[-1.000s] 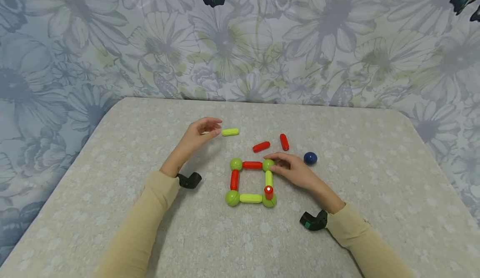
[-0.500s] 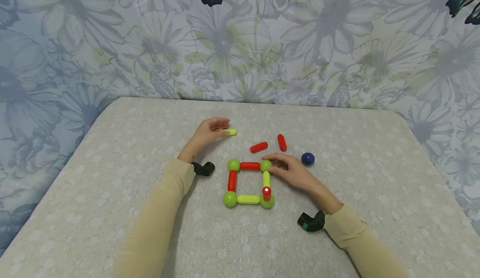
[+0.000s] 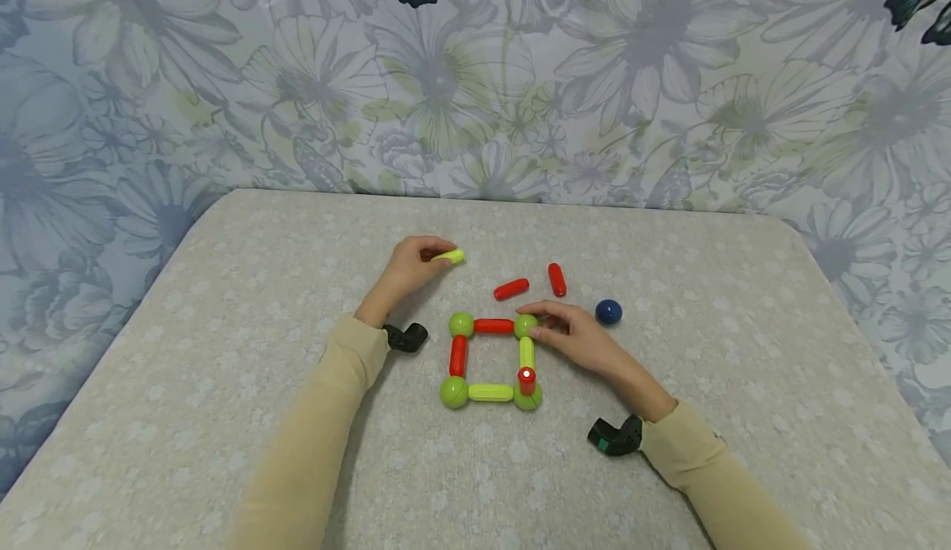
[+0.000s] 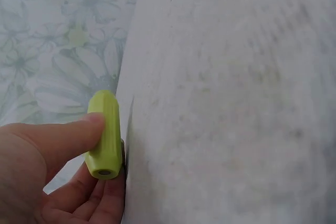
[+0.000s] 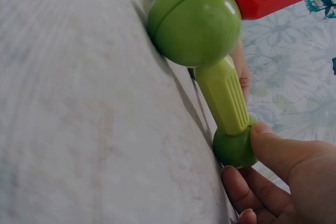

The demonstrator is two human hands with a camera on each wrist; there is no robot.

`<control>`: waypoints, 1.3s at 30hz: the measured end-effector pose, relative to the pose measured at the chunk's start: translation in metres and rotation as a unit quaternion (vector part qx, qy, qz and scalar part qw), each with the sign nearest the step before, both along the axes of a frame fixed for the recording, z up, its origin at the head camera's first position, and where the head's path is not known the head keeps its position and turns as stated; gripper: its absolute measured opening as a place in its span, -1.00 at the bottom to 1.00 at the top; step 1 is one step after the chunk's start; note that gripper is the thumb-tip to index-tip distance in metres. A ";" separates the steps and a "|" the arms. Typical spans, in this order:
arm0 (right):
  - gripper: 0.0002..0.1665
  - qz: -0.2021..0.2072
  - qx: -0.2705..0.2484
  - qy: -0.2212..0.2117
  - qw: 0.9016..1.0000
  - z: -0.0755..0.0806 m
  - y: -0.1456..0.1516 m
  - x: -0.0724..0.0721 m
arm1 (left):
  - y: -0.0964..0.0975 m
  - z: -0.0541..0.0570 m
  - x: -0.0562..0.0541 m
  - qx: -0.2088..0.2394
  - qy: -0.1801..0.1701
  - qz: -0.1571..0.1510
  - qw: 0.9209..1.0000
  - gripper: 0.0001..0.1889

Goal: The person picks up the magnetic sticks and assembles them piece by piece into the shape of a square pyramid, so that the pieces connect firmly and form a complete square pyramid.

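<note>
1. The support was a broad table (image 3: 461, 484), its top covered in pale beige fabric with a faint floral pattern; its far corners were rounded.
2. A four-sided frame (image 3: 458, 368) lay on the fabric, with a green ball (image 3: 454, 391) at each of its four corners.
3. The far rod (image 3: 494, 327) and left rod (image 3: 458, 350) were red; the right rod (image 3: 527, 353) and near rod (image 3: 490, 393) were yellow-green.
4. A red upright rod (image 3: 527, 381) stood on the near right ball.
5. Two loose red rods (image 3: 511, 289) lay beyond the frame, apart from each other.
6. A dark blue ball (image 3: 608, 311) rested to their right, clear of the frame.
</note>
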State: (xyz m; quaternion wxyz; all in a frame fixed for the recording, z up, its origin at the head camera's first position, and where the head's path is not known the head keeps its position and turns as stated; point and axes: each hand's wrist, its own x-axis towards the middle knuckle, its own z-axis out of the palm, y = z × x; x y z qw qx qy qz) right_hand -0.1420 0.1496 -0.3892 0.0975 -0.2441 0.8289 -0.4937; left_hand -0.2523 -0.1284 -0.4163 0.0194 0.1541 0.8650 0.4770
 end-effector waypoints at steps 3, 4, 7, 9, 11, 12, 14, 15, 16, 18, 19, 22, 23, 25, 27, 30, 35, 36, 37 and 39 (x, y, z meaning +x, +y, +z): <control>-0.66 0.001 0.000 -0.003 1.000 0.000 0.000 0.000 | -0.004 0.000 0.005 0.034 -0.009 0.007 0.999 -0.72; -0.66 0.001 -0.001 -0.004 1.000 0.000 0.000 0.000 | -0.005 0.000 0.007 0.048 -0.015 0.008 0.999 -0.71; -0.66 0.002 -0.002 -0.002 1.000 0.000 0.000 0.000 | -0.011 0.002 0.015 0.095 -0.031 0.004 0.995 -0.68; -0.66 0.002 -0.003 -0.001 1.000 -0.001 0.000 0.000 | -0.013 0.004 0.021 0.121 -0.055 0.005 0.991 -0.66; -0.66 0.003 -0.004 0.000 1.000 -0.001 0.001 -0.001 | -0.016 0.006 0.028 0.148 -0.093 0.008 0.985 -0.63; -0.66 0.003 -0.004 -0.001 1.000 -0.002 0.001 -0.001 | -0.017 0.007 0.032 0.158 -0.116 0.013 0.981 -0.62; -0.66 0.004 -0.005 -0.003 1.000 -0.003 0.001 -0.001 | -0.019 0.010 0.041 0.180 -0.161 0.020 0.970 -0.60; -0.65 0.004 -0.005 -0.005 1.000 -0.003 0.002 -0.001 | -0.020 0.012 0.045 0.193 -0.182 0.019 0.964 -0.59; -0.65 0.004 -0.006 -0.006 1.000 -0.004 0.002 -0.002 | -0.021 0.013 0.049 0.202 -0.195 0.013 0.960 -0.58; -0.65 0.004 -0.007 -0.008 1.000 -0.004 0.002 -0.002 | -0.022 0.017 0.058 0.218 -0.218 -0.007 0.951 -0.58; -0.65 0.004 -0.008 -0.008 1.000 -0.005 0.003 -0.002 | -0.023 0.018 0.062 0.226 -0.225 -0.023 0.948 -0.57; -0.65 0.005 -0.009 -0.006 1.000 -0.004 0.002 -0.002 | -0.025 0.021 0.073 0.242 -0.241 -0.068 0.937 -0.56; -0.65 0.006 -0.009 -0.005 1.000 -0.004 0.002 -0.002 | -0.026 0.022 0.077 0.244 -0.244 -0.077 0.935 -0.55; -0.65 0.005 -0.009 -0.003 1.000 -0.004 0.002 -0.002 | -0.026 0.023 0.084 0.238 -0.242 -0.084 0.937 -0.53; -0.65 0.005 -0.008 -0.002 1.000 -0.004 0.001 -0.002 | -0.025 0.025 0.093 0.235 -0.231 -0.084 0.941 -0.52; -0.64 0.007 -0.009 -0.002 1.000 -0.004 0.001 -0.002 | -0.022 0.025 0.106 0.233 -0.209 -0.087 0.946 -0.53; -0.64 0.011 -0.012 -0.003 1.000 -0.004 0.002 -0.002 | -0.014 0.022 0.128 0.259 -0.194 -0.124 0.938 -0.61; -0.64 0.010 -0.012 -0.003 1.000 -0.004 0.002 -0.002 | -0.012 0.021 0.132 0.265 -0.193 -0.130 0.936 -0.63; -0.64 0.009 -0.013 -0.003 1.000 -0.004 0.002 -0.002 | -0.010 0.020 0.135 0.272 -0.191 -0.137 0.933 -0.65; -0.64 0.008 -0.012 -0.002 1.000 -0.003 0.002 -0.002 | -0.007 0.017 0.141 0.287 -0.185 -0.150 0.928 -0.67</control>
